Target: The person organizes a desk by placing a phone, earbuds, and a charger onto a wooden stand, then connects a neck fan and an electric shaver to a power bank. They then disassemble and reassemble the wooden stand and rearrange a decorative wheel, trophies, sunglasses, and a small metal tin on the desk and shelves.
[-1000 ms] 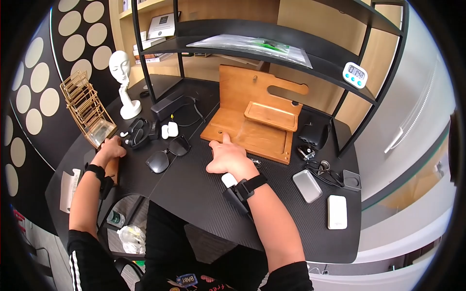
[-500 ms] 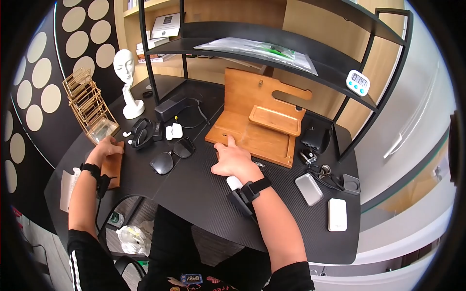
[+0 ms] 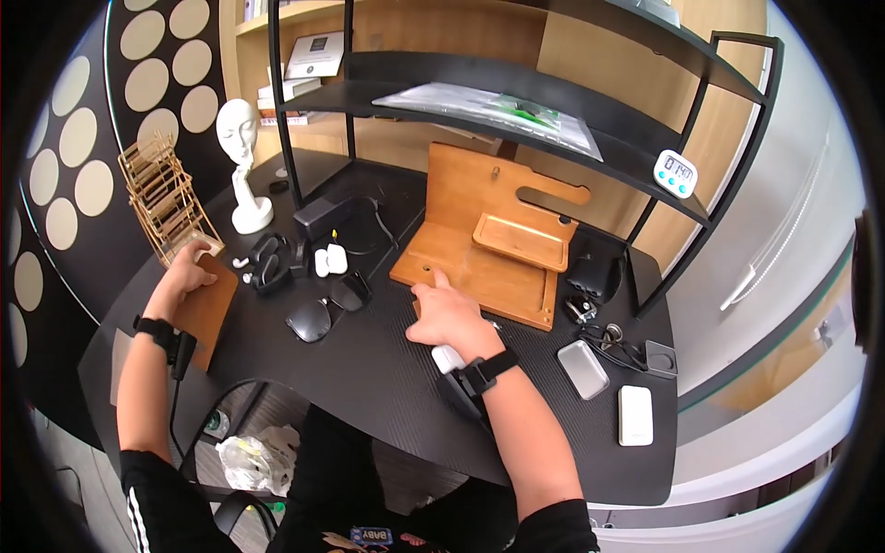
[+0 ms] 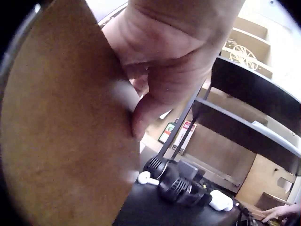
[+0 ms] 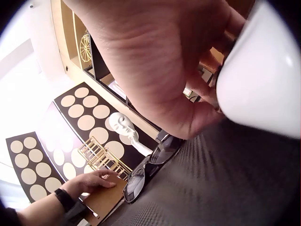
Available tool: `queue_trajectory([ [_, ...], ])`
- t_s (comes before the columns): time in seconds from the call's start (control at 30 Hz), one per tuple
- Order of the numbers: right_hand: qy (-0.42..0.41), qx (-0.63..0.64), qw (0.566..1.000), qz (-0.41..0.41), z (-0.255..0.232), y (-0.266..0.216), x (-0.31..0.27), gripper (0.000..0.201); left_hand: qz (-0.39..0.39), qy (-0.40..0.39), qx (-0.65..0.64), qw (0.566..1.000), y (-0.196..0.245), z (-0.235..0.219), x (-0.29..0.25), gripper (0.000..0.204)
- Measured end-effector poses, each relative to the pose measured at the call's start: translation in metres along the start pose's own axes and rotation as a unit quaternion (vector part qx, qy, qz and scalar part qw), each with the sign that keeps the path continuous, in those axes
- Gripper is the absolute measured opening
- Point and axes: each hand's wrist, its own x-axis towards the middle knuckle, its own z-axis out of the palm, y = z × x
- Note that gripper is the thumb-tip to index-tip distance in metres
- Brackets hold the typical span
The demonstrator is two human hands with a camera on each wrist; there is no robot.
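At the left of the desk, my left hand (image 3: 187,274) grips the upper end of a flat brown panel (image 3: 207,309). The panel stands tilted, its broad face filling much of the left wrist view, with the thumb (image 4: 146,117) at its edge. My right hand (image 3: 450,318) lies at the front edge of a wooden desk organizer (image 3: 442,249), index finger stretched onto it and thumb spread left. Close by the right wrist is a smooth white rounded object (image 5: 263,80). Small metal items show partly beside that hand.
Left of centre are sunglasses (image 3: 309,321), black headphones (image 3: 269,263) and a white earbud case (image 3: 330,260). Behind the left hand stand a gold wire rack (image 3: 166,198) and a white head sculpture (image 3: 241,166). A metal tin (image 3: 583,369) and white power bank (image 3: 635,415) lie right.
My left hand has raised and tilted the brown panel, so more of its face shows. The right hand stays at the organizer's front edge.
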Motion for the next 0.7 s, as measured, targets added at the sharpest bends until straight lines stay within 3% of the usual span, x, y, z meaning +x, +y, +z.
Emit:
queue_trajectory([
  [0.03, 0.008, 0.002, 1.0, -0.002, -0.003, -0.002, 0.001, 0.055, 0.054, -0.016, 0.039, 0.998, 0.002, -0.01, 0.0, 0.059],
  [0.07, -0.005, 0.0, 1.0, -0.002, -0.008, -0.003, 0.0, 0.049, 0.061, -0.01, 0.039, 0.997, 0.004, -0.02, 0.0, 0.059],
  [0.13, -0.016, -0.005, 1.0, 0.003, -0.013, 0.001, 0.0, 0.043, 0.317, 0.115, 0.115, 0.934, 0.006, -0.036, -0.003, 0.069],
  [0.2, -0.001, 0.053, 0.998, -0.027, -0.01, 0.009, 0.005, 0.053, 0.414, 0.271, 0.089, 0.864, 0.038, -0.044, -0.012, 0.076],
  [0.23, -0.003, 0.049, 0.998, -0.026, -0.01, 0.014, 0.007, 0.053, 0.364, 0.211, -0.069, 0.905, 0.062, -0.049, -0.03, 0.078],
  [0.27, 0.017, 0.069, 0.996, -0.046, -0.009, 0.02, 0.008, 0.049, 0.301, 0.144, -0.224, 0.916, 0.086, -0.052, -0.049, 0.08],
  [0.3, 0.036, 0.089, 0.993, -0.067, -0.009, 0.023, 0.007, 0.046, 0.289, 0.131, -0.285, 0.904, 0.104, -0.05, -0.062, 0.074],
  [0.33, 0.035, 0.084, 0.994, -0.067, -0.012, 0.024, 0.007, 0.046, 0.297, 0.121, -0.34, 0.884, 0.113, -0.043, -0.066, 0.071],
  [0.4, 0.092, 0.242, 0.966, 0.006, -0.021, 0.026, 0.005, 0.031, 0.292, 0.116, -0.455, 0.833, 0.129, -0.016, -0.069, 0.06],
  [0.43, 0.175, 0.178, 0.966, -0.071, -0.012, 0.039, 0.015, 0.032, 0.278, 0.056, -0.517, 0.808, 0.135, -0.001, -0.069, 0.052],
  [0.47, 0.181, 0.162, 0.968, -0.069, -0.009, 0.054, 0.02, 0.032, 0.266, -0.008, -0.576, 0.773, 0.141, 0.016, -0.069, 0.044],
  [0.5, 0.139, 0.347, 0.928, -0.01, -0.016, 0.05, 0.016, 0.033, 0.216, -0.051, -0.626, 0.748, 0.144, 0.037, -0.067, 0.036],
  [0.53, 0.094, 0.517, 0.849, 0.049, -0.024, 0.047, 0.01, 0.035, 0.165, -0.095, -0.671, 0.717, 0.148, 0.058, -0.065, 0.027],
  [0.6, 0.058, 0.64, 0.763, 0.065, -0.046, 0.032, -0.018, 0.025, 0.128, -0.195, -0.72, 0.654, 0.16, 0.092, -0.069, 0.021],
  [0.7, -0.005, 0.757, 0.651, 0.049, -0.044, 0.056, -0.045, 0.027, 0.041, -0.277, -0.761, 0.586, 0.183, 0.142, -0.072, 0.022],
])
